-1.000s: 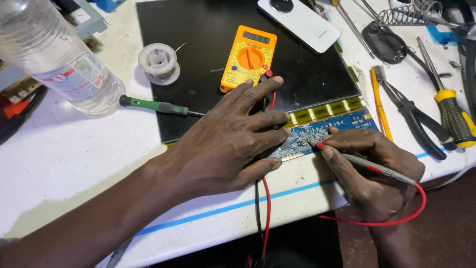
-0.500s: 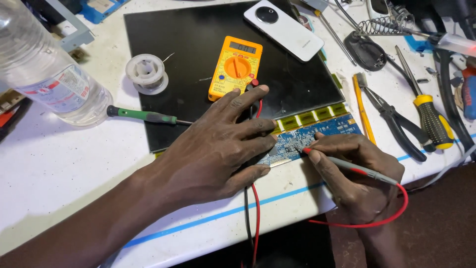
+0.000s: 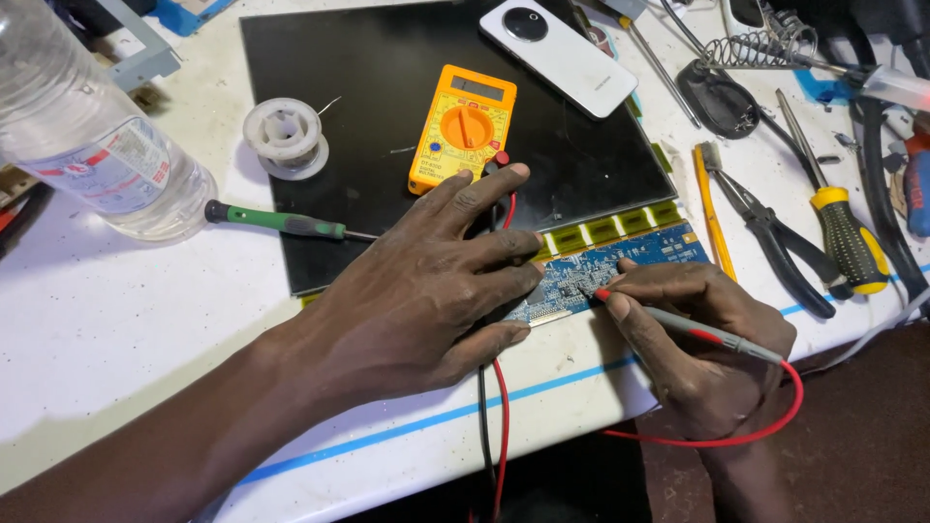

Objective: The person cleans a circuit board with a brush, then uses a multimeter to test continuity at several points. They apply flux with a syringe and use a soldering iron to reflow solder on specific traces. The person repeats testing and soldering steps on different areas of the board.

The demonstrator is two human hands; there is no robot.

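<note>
The left hand [image 3: 426,281] is lying palm down, its fingers [image 3: 484,194] spreading flat and pointing up and to the right, while the forearm is reaching in from the lower left. The right hand [image 3: 702,334] is curling in from below, its fingers [image 3: 630,310] pinching tight in a pen-like grip, knuckles facing up.

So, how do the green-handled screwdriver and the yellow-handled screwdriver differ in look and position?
The green-handled screwdriver lies nearly level, left of the left hand, its shaft resting on the black panel; the yellow-handled screwdriver lies steeply slanted on the white table, far right, beside the black pliers. The green handle is slim; the yellow one is thicker, with a black grip section. Neither is touched by a hand.
</note>
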